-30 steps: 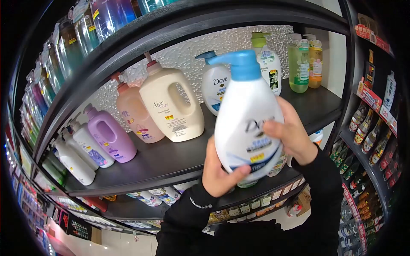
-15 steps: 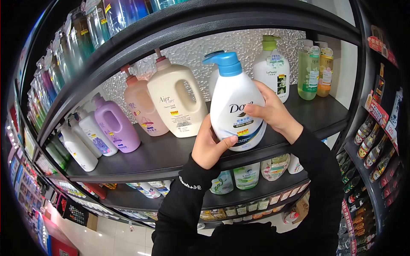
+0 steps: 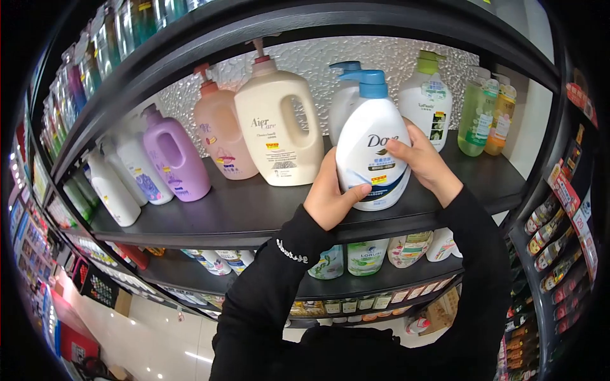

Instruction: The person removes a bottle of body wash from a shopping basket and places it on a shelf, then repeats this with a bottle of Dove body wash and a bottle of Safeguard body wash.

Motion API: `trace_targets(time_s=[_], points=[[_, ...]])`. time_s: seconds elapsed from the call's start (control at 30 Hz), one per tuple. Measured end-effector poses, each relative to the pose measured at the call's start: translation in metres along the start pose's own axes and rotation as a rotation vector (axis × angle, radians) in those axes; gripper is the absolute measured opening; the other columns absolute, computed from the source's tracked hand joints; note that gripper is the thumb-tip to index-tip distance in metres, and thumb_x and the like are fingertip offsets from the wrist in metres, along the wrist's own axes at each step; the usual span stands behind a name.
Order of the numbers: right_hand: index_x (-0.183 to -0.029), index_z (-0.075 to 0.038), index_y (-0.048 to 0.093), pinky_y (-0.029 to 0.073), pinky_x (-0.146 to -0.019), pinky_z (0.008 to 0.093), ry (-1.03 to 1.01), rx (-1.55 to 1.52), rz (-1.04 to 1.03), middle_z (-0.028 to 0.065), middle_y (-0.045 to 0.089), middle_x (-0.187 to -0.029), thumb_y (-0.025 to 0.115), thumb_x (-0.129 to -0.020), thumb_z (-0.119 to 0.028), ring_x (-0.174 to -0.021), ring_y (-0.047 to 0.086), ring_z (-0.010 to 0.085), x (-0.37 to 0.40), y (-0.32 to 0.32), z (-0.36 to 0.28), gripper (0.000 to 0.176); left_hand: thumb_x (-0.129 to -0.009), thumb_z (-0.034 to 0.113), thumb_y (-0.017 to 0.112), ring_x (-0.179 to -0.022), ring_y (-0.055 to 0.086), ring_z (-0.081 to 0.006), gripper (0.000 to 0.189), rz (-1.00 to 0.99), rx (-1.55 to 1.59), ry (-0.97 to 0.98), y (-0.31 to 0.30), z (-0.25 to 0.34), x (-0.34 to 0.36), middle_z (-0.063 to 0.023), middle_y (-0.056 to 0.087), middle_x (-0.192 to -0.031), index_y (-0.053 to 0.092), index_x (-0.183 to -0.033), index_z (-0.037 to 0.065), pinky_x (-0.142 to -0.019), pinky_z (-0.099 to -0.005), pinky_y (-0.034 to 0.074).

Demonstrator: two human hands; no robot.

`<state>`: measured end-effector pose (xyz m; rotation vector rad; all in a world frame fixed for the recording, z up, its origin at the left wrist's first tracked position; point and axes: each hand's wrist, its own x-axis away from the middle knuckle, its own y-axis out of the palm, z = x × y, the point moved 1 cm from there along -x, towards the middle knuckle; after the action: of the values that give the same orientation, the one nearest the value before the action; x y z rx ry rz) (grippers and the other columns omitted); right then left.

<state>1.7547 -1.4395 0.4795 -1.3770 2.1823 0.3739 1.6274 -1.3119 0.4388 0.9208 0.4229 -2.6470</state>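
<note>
Between my two hands is a white Dove pump bottle [image 3: 373, 152] with a blue pump head, nearly upright at the front edge of the black shelf [image 3: 254, 213]. My left hand [image 3: 335, 193] grips its lower left side, thumb across the front near the yellow price sticker. My right hand [image 3: 429, 162] wraps round the right side, thumb beside the Dove lettering. Behind it stands another white bottle with a blue pump [image 3: 343, 105], partly hidden. A big cream Aier Care bottle [image 3: 279, 127] with a handle is just left of my left hand. Behind my right hand is a white bottle with a green pump [image 3: 427, 101].
Further left stand a pink pump bottle [image 3: 222, 127], a purple handled bottle [image 3: 175, 155] and white bottles [image 3: 114, 190]. Green [image 3: 476, 120] and orange bottles [image 3: 502, 117] stand at the right end. Shelves above and below hold more goods; a side rack [image 3: 553, 235] rises at right.
The Dove bottle now sits straighter and lower against the shelf, still in both hands. The view has shifted, uncovering more of the blue-pump bottle behind it.
</note>
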Motion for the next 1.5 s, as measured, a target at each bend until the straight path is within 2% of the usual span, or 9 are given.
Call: trace_targets(time_s=[0.13,0.23,0.33,0.57,0.97,1.1,1.23,1.33,1.5], points=[[-0.119,0.002,0.04,0.04,-0.087,0.0282,0.131,0.144,0.04,0.0103,0.052,-0.108,0.066,-0.076,-0.025,-0.101,0.05,0.0157,0.005,-0.005,-0.005,0.057,-0.072,0.002,0.063,-0.113,0.04,-0.0227,0.07,-0.007,-0.008,0.022,0.001,0.004,0.003,-0.018,0.04,-0.12,0.021,-0.128,-0.003,-0.094,-0.0308,0.034],[-0.122,0.004,0.035,0.041,-0.087,0.0315,-0.075,0.342,0.046,0.0137,0.049,-0.113,0.071,-0.071,-0.02,-0.102,0.051,0.0208,0.015,-0.015,-0.003,0.067,-0.072,0.01,0.063,-0.121,0.033,-0.0335,0.081,0.032,-0.301,0.162,-0.001,0.009,0.018,-0.0292,0.03,-0.127,0.01,-0.13,-0.01,-0.099,-0.0334,0.028],[-0.123,0.003,0.035,0.043,-0.085,0.0326,0.031,0.612,-0.008,0.0159,0.049,-0.112,0.072,-0.069,-0.019,-0.099,0.053,0.0211,0.031,-0.015,-0.019,0.069,-0.074,0.01,0.062,-0.126,0.025,-0.0336,0.081,-0.065,-0.643,0.191,-0.003,0.037,0.036,-0.0278,0.024,-0.133,0.008,-0.132,-0.007,-0.102,-0.0338,0.024],[-0.118,0.004,0.039,0.047,-0.074,0.0287,0.054,0.523,0.002,0.013,0.054,-0.101,0.068,-0.072,-0.011,-0.087,0.058,0.019,0.028,-0.015,-0.014,0.057,-0.072,0.018,0.062,-0.119,0.03,-0.0446,0.083,-0.08,-0.857,0.266,-0.001,0.033,0.032,-0.039,0.025,-0.124,0.011,-0.127,-0.016,-0.097,-0.0387,0.03],[-0.111,0.006,0.043,0.047,-0.068,0.0304,-0.048,0.729,0.053,0.0178,0.058,-0.089,0.068,-0.071,-0.017,-0.077,0.06,0.0234,0.005,-0.021,0.001,0.053,-0.068,0.029,0.066,-0.097,0.051,-0.0406,0.084,-0.005,-1.091,0.22,-0.002,0.019,0.006,-0.0344,0.038,-0.118,0.021,-0.122,-0.017,-0.081,-0.0373,0.043],[-0.12,0.008,0.036,0.047,-0.076,0.029,0.096,0.806,-0.005,0.0183,0.054,-0.104,0.065,-0.073,-0.006,-0.092,0.057,0.021,0.001,-0.019,-0.002,0.057,-0.067,0.031,0.067,-0.091,0.054,-0.0402,0.086,0.007,-1.108,0.21,-0.003,0.015,0.003,-0.034,0.04,-0.116,0.021,-0.121,-0.017,-0.076,-0.0373,0.046],[-0.107,0.006,0.047,0.046,-0.066,0.0325,-0.056,0.831,0.084,0.0193,0.059,-0.085,0.069,-0.068,-0.016,-0.074,0.059,0.0267,-0.001,-0.018,0.003,0.049,-0.067,0.033,0.067,-0.104,0.048,-0.0383,0.088,-0.023,-1.12,0.146,-0.003,0.013,0.001,-0.0356,0.037,-0.116,0.02,-0.121,-0.019,-0.085,-0.0342,0.043],[-0.116,0.007,0.04,0.048,-0.075,0.0313,0.091,0.917,0.031,0.0196,0.056,-0.102,0.067,-0.07,-0.009,-0.089,0.059,0.0253,-0.004,-0.015,-0.004,0.055,-0.068,0.033,0.066,-0.105,0.047,-0.0396,0.089,0.004,-1.086,0.17,-0.003,0.009,0.001,-0.0368,0.035,-0.118,0.019,-0.122,-0.02,-0.086,-0.0337,0.043],[-0.118,0.005,0.041,0.047,-0.077,0.0316,0.059,0.889,0.05,0.0182,0.057,-0.101,0.066,-0.071,-0.009,-0.091,0.059,0.0254,-0.005,-0.016,0.005,0.055,-0.068,0.032,0.066,-0.109,0.044,-0.0411,0.091,-0.028,-1.121,0.126,-0.003,0.006,0.001,-0.0378,0.033,-0.119,0.016,-0.123,-0.02,-0.088,-0.0335,0.042]])
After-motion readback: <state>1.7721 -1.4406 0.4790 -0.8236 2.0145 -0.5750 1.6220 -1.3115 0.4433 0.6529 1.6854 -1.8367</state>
